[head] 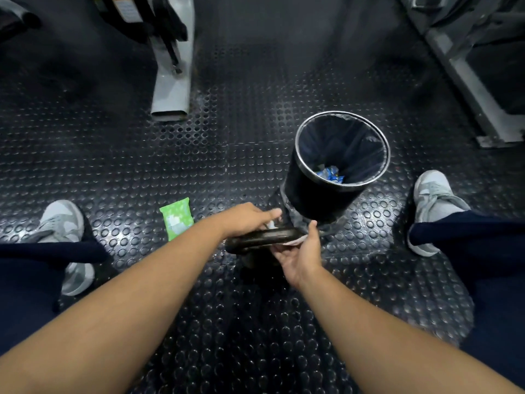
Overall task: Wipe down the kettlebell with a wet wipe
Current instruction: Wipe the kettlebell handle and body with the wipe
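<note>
Head view: a black kettlebell (264, 237) stood just on the near side of the bin (309, 200). It was likely heavy, rigid and slick once wet, and best steadied by its handle. The left hand (247, 220) lay over the handle on a wipe (271, 224), its clasp hidden, while the right hand (298, 253) cupped the handle from below, fingers loose.
</note>
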